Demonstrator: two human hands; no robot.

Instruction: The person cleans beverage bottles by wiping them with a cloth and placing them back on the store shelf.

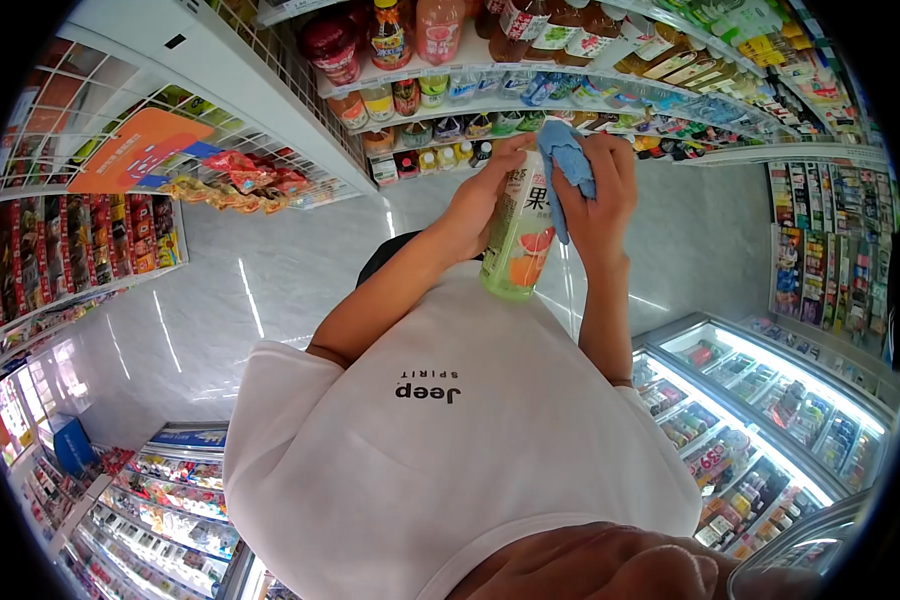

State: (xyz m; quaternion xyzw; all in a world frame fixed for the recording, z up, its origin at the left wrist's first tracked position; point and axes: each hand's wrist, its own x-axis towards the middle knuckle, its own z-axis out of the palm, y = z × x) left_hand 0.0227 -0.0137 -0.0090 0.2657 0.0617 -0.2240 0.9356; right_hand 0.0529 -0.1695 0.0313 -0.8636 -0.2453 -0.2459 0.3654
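Note:
My left hand [478,203] is wrapped round the side of a juice bottle [522,235], tilted in front of my chest. Its label is pale green and white, with dark characters and a picture of cut grapefruit. In my right hand [610,185] is a folded blue cloth [568,162], pressed against the upper side of the bottle near its top. The cloth and fingers hide the bottle's cap, and one end of the cloth hangs down along the bottle.
Ahead stands a drinks shelf [450,68] with rows of bottles. Snack packets [245,180] hang from a wire rack at the left. A lit glass-topped cooler [760,400] is at the lower right. Grey floor [300,250] lies around me, with stocked shelves [830,250] farther right.

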